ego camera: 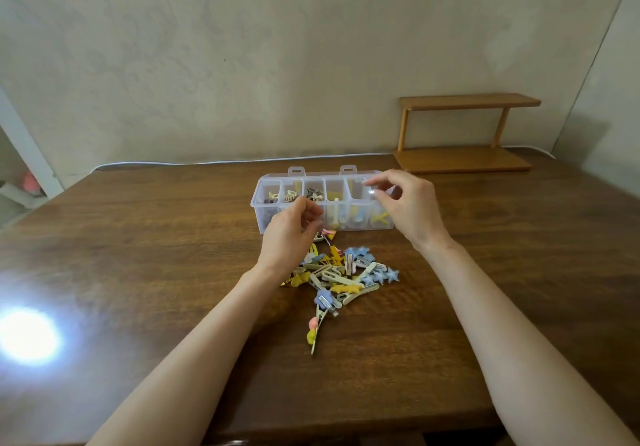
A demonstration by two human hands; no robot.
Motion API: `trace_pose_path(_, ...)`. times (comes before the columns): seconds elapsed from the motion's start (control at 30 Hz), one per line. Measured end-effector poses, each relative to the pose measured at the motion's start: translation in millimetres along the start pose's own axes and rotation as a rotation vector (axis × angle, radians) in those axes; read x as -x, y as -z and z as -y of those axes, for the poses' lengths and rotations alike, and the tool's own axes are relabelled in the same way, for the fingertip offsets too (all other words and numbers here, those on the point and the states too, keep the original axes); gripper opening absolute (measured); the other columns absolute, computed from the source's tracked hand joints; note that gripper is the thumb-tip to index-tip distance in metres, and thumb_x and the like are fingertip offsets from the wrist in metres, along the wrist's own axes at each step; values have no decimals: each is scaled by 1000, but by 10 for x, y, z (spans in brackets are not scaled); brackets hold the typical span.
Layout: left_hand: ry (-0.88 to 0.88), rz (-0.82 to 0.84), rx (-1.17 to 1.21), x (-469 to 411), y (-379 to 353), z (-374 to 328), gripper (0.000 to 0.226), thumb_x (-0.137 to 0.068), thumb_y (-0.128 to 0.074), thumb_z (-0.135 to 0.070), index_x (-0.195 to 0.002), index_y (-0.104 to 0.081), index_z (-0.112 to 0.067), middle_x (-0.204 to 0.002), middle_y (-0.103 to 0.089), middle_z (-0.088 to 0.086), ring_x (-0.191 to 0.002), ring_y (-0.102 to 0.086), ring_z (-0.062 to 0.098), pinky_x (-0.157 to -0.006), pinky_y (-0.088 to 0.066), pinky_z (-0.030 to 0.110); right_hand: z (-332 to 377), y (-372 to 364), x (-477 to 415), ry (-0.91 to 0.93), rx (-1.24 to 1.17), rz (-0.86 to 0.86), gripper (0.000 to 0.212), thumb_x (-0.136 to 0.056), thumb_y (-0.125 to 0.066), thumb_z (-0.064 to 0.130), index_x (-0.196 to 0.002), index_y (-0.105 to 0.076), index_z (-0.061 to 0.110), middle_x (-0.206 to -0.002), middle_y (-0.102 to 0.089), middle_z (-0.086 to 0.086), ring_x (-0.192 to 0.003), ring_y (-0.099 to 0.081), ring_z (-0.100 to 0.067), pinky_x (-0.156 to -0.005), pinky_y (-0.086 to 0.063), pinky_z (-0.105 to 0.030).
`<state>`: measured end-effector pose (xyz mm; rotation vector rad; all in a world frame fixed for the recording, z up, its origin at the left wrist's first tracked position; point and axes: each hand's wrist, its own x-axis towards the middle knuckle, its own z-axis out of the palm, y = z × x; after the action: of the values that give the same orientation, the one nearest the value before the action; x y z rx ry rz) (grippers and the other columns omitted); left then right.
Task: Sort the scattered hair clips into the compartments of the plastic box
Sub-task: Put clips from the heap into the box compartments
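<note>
The hair clips (346,272) are lying heaped on the table (138,237), at 6 o'clock from the box (346,220). At the heap's 11 o'clock the left hand (287,234) is curling its fingers, and at 1 o'clock the right hand (405,203) is hovering, fingertips drawn together, over the box's right-end compartments. I cannot tell whether either is gripping a clip. Anything dropped from there is risking the wrong compartment, since the dividers are sitting close together.

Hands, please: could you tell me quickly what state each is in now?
Left hand: fingers curled in front of the plastic box; whether it holds anything cannot be told.
Right hand: pinching over the box; what, if anything, cannot be told.
</note>
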<state>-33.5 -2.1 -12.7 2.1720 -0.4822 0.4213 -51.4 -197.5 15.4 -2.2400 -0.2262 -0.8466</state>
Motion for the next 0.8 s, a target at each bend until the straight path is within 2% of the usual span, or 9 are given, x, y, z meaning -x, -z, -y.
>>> trace_pose_path(0.07, -32, 29, -102, -4, 20, 23, 10, -87, -62, -14, -97, -60, -15, -88, -62, -9, -80, -58, 10, -71, -51, 28, 75, 0, 20, -51, 9, 310, 13, -87, -64, 14, -93, -71, 23, -89, -66, 9, -70, -55, -1, -67, -45, -19)
trace_pose_path(0.13, -63, 76, -162, -10, 31, 48, 10, -86, -64, -16, -96, -62, -17, -90, -63, -9, -82, -57, 10, -73, -50, 29, 96, -31, 45, -76, 133, 550, 13, -88, -62, 18, -92, -72, 26, -91, -67, 10, -71, -54, 2, -66, -41, -19)
trace_pose_path(0.23, -130, 211, -226, -18, 9, 65, 13, -83, -67, -22, -95, -67, -22, -96, -61, -8, -96, -51, 13, -80, -46, 31, 90, -57, 59, -123, 245, 695, 14, -89, -61, 23, -98, -71, 28, -97, -67, 9, -84, -58, -3, -75, -45, -26)
trace_pose_path(0.33, -164, 320, -314, -11, -25, 68, 16, -83, -66, -28, -99, -69, -25, -106, -57, -4, -103, -42, 15, -84, -40, 29, 67, -44, 41, -163, 272, 755, 18, -84, -68, 27, -102, -70, 27, -101, -68, 8, -93, -60, -7, -85, -50, -31)
trace_pose_path(0.53, -144, 310, -330, -31, -13, 101, 13, -80, -69, -27, -90, -66, -17, -101, -56, -3, -103, -42, 16, -83, -37, 28, 51, -42, 38, -203, 210, 738, 16, -77, -75, 19, -87, -64, 25, -86, -64, 8, -85, -62, -10, -79, -52, -33)
trace_pose_path(0.6, -130, 273, -277, -31, -4, 98, 12, -81, -68, -24, -89, -65, -15, -98, -58, -3, -100, -45, 15, -81, -40, 29, 52, -27, 35, -223, 143, 713, 20, -75, -77, 12, -83, -61, 22, -84, -65, 4, -82, -64, -13, -75, -54, -31)
trace_pose_path(0.7, -61, 215, -148, -26, 17, 62, 6, -84, -66, -20, -87, -62, -16, -95, -64, 0, -91, -56, 15, -80, -49, 33, 51, -6, 31, -290, 16, 658, 21, -77, -73, 5, -94, -64, 14, -83, -63, -1, -75, -63, -14, -56, -47, -17)
trace_pose_path(0.8, -50, 183, -81, -12, 28, 32, 7, -85, -64, -18, -87, -60, -12, -87, -68, 1, -81, -63, 14, -76, -53, 33, 41, 9, 17, -354, -109, 627, 28, -85, -63, -1, -107, -64, 16, -88, -59, -5, -67, -62, -15, -52, -49, -18)
